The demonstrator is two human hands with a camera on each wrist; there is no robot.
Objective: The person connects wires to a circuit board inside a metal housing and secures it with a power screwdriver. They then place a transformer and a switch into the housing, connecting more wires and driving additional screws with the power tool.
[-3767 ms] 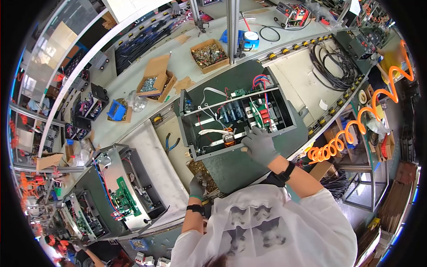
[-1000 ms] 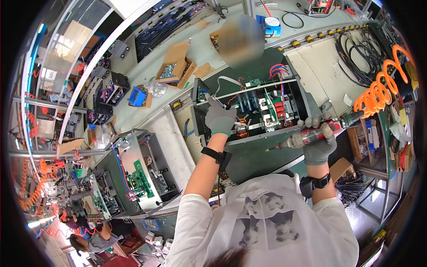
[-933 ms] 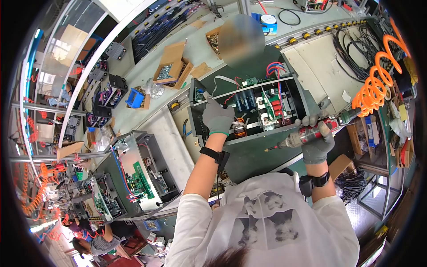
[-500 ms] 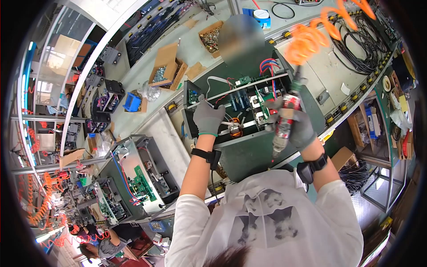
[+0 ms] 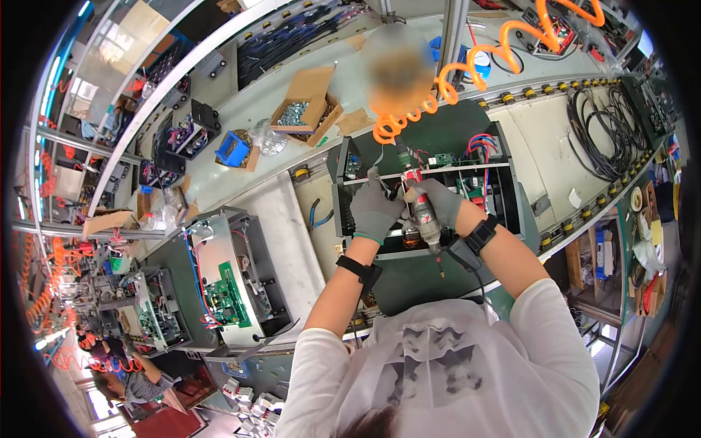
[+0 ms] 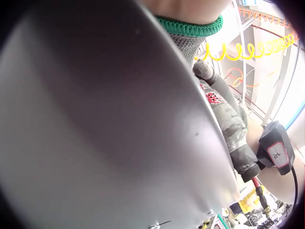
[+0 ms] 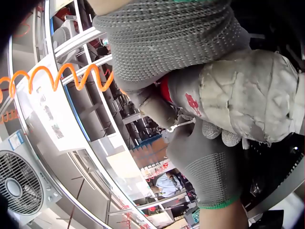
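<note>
My right hand (image 5: 444, 202) grips a red-and-grey power screwdriver (image 5: 423, 217), worn wrapping on its body and its bit pointing back towards my chest. An orange coiled hose (image 5: 416, 117) runs from its rear end. My left hand (image 5: 376, 210) is over the left part of an open black metal chassis (image 5: 517, 208), close beside the screwdriver. Its fingers pinch a wire whose ring terminal (image 7: 172, 129) shows between the gloves in the right wrist view. Copper coil windings (image 5: 412, 237) sit under the screwdriver. A shiny grey surface (image 6: 109, 119) fills most of the left wrist view.
Blue-handled pliers (image 5: 319, 215) lie left of the chassis. Further left stands a second open chassis (image 5: 252, 274). Behind are a carton of screws (image 5: 296, 113) and a blue bin (image 5: 234, 150). A black cable coil (image 5: 602, 139) lies at right.
My right hand picked up the screwdriver, then swung it left over the chassis, turning its bit towards me. My left hand came up from the screw box to the chassis wires.
</note>
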